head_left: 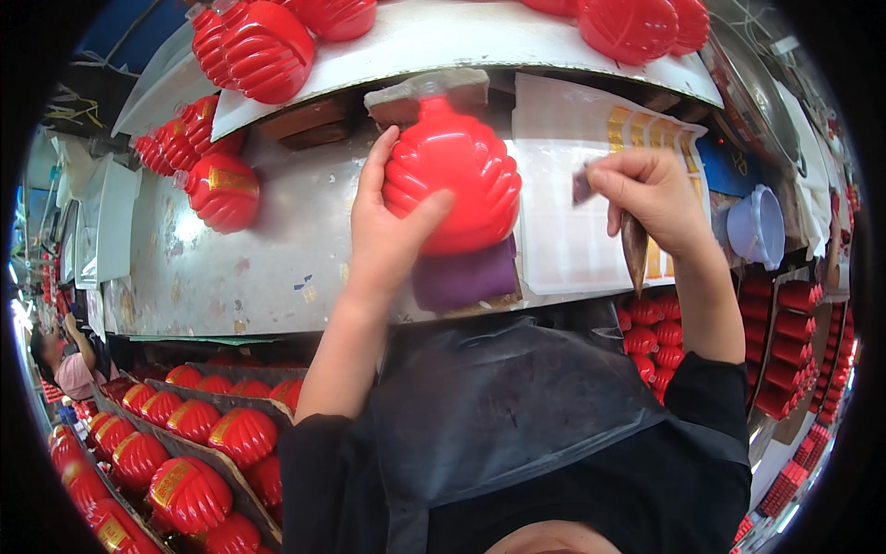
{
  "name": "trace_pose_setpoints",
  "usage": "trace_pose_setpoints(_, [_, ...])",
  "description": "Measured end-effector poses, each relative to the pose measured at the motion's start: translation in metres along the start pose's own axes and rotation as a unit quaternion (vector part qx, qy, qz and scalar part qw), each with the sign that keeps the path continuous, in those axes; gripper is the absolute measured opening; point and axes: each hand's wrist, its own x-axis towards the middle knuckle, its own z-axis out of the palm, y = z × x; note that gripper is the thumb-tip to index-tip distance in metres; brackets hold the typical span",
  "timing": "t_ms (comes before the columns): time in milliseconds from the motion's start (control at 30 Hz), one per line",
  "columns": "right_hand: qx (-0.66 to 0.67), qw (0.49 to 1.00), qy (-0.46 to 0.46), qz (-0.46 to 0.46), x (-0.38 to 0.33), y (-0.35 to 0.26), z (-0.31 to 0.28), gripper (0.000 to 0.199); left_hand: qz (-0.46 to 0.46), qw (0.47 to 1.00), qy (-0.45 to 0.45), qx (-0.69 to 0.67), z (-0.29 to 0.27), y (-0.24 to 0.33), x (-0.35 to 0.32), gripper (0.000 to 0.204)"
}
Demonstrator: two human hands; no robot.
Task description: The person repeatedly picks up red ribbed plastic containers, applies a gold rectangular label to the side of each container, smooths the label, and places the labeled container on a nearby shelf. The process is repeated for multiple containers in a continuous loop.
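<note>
A glossy red bottle [455,180] with a ribbed, shell-like body lies in front of me, its neck pointing away. Its neck end lies against a grey pad [383,102], and a purple cloth [464,280] shows beneath its near end. My left hand [392,217] grips the bottle from the left, thumb across its face and fingers along its side. To the right of the bottle, my right hand [651,194] is closed around a slim tool [633,249] with a tapered brown handle. A dark, blurred end of it sticks out past the fingertips, apart from the bottle.
A white sheet [563,249] bearing gold label strips [657,134] lies under my right hand. Another red bottle [220,192] with a gold label rests on the metal table [208,277]. Racks of labelled red bottles [191,494] stand lower left. A lilac bucket [757,228] is at right.
</note>
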Motion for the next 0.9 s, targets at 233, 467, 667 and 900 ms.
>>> trace_pose_setpoints(233, [-0.393,0.785,-0.01,-0.478,0.025,-0.059,0.063,0.025,0.01,0.997,-0.003,0.073,-0.013,0.0,0.009,0.084])
trace_pose_setpoints(467, [-0.557,0.66,0.002,-0.504,0.01,-0.025,0.096,0.034,0.059,0.987,0.013,0.147,-0.01,0.005,0.028,0.075])
trace_pose_setpoints(667, [-0.618,0.599,0.054,-0.506,-0.008,-0.01,0.108,0.029,0.063,0.971,0.027,0.228,-0.003,0.015,0.035,0.071])
trace_pose_setpoints(900, [-0.423,0.759,0.04,-0.493,-0.002,-0.005,0.093,0.032,0.164,0.956,0.031,0.243,-0.009,0.006,0.025,0.063])
